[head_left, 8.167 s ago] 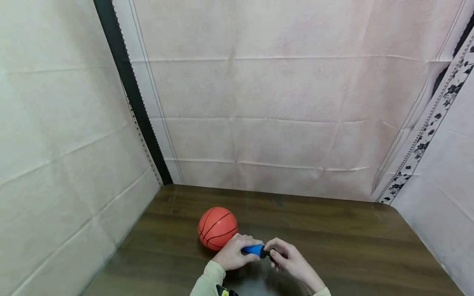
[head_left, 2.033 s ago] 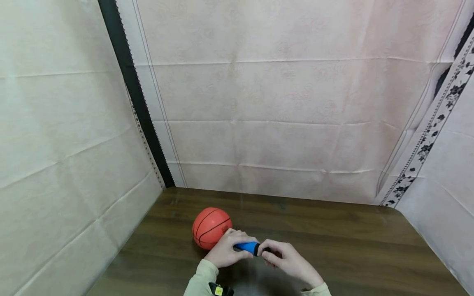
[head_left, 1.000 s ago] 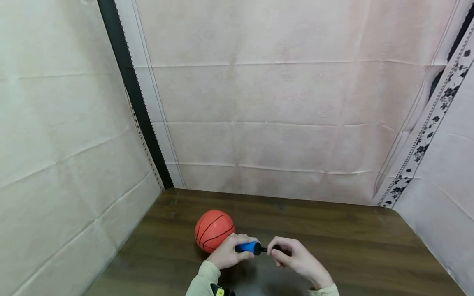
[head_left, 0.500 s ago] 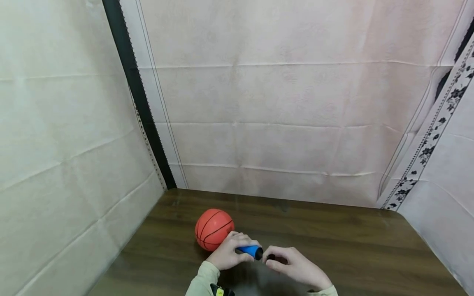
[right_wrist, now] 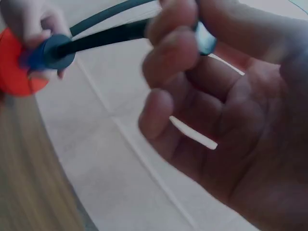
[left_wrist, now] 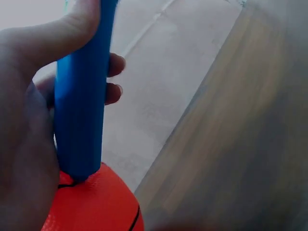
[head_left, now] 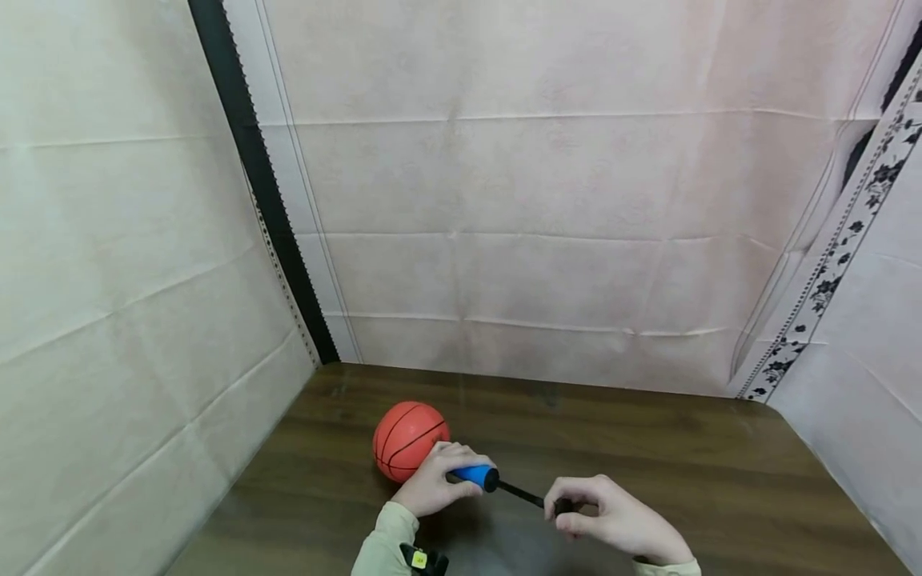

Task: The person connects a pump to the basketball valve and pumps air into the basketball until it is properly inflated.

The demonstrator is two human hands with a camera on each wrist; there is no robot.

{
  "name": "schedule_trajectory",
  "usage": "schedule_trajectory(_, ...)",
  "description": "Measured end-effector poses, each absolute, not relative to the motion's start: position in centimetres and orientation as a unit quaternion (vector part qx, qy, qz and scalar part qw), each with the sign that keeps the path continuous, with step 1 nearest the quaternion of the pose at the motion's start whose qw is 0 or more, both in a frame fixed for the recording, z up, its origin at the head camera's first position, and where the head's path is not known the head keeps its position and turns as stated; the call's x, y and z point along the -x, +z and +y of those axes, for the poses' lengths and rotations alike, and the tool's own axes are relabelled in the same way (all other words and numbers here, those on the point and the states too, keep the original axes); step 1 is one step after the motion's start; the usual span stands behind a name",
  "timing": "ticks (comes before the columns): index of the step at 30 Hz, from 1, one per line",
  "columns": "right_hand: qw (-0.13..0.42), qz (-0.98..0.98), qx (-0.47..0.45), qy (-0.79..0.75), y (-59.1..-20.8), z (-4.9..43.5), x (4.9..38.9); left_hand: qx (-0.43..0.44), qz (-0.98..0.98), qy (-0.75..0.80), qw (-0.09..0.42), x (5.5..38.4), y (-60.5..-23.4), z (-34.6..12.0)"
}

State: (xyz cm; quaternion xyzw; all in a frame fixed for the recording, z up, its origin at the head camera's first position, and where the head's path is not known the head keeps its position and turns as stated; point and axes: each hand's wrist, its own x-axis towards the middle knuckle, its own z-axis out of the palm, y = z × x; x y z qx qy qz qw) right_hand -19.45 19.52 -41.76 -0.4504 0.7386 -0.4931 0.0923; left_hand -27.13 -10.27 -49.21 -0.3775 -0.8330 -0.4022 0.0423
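Left hand [head_left: 435, 482] wraps blue pump barrel [head_left: 474, 475], right hand [head_left: 615, 516] pinches black handle [head_left: 565, 506] toward 4 o'clock, black rod [head_left: 520, 494] showing between; hands apart; red ball [head_left: 407, 440] on wooden table [head_left: 648, 448] at barrel's 10 o'clock, barrel's end right at ball in left wrist view

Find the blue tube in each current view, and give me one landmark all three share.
Head: the blue tube is at lower middle, in the left hand.
Left wrist: it runs down the left part from the top edge.
Right wrist: it is at upper left, blurred and partly hidden behind its dark end cap.
Shared landmark: the red ball.
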Motion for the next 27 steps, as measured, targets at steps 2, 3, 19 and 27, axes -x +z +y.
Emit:
schedule_trajectory(2, 0.092, 0.728, 0.467, -0.493, -42.2, 19.1, 19.8, 0.368, -0.836, -0.404, 0.049, 27.3, -49.3, -10.6)
schedule_trajectory(3, 0.095, 0.726, 0.469, -0.494, -42.4, 18.9, 19.9, 0.362, -0.836, -0.408, 0.051, 27.3, -49.4, -10.8)
schedule_trajectory(19, 0.015, 0.776, 0.337, -0.533, -45.7, 13.6, 22.4, 0.354, -0.81, -0.467, 0.005, 27.0, -50.9, -8.3)
schedule_trajectory(27, 0.069, 0.787, 0.324, -0.52, -44.0, 14.8, 21.4, 0.397, -0.815, -0.419, 0.057, 27.1, -50.1, -8.9)
